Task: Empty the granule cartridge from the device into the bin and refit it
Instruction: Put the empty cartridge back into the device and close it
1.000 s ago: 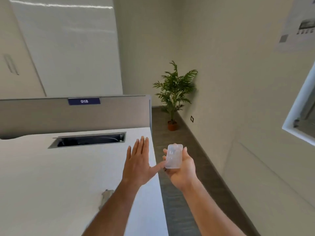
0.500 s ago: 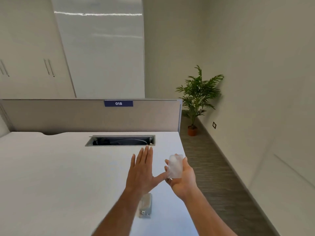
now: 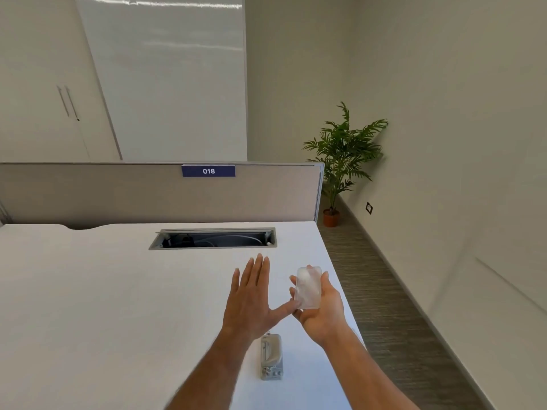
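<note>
Your view has turned back to the tabletop [image 3: 103,291], so the device [image 3: 270,357] now lies below your left hand [image 3: 251,303], fingers spread and empty, while your right hand [image 3: 321,309] grips the clear cartridge [image 3: 308,287], probably ready for refitting

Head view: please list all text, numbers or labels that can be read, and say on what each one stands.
"018": white digits on a dark blue label at the top edge of the grey desk partition.
The grey device on the white desk and the clear cartridge in the right hand show no readable marking.
</note>
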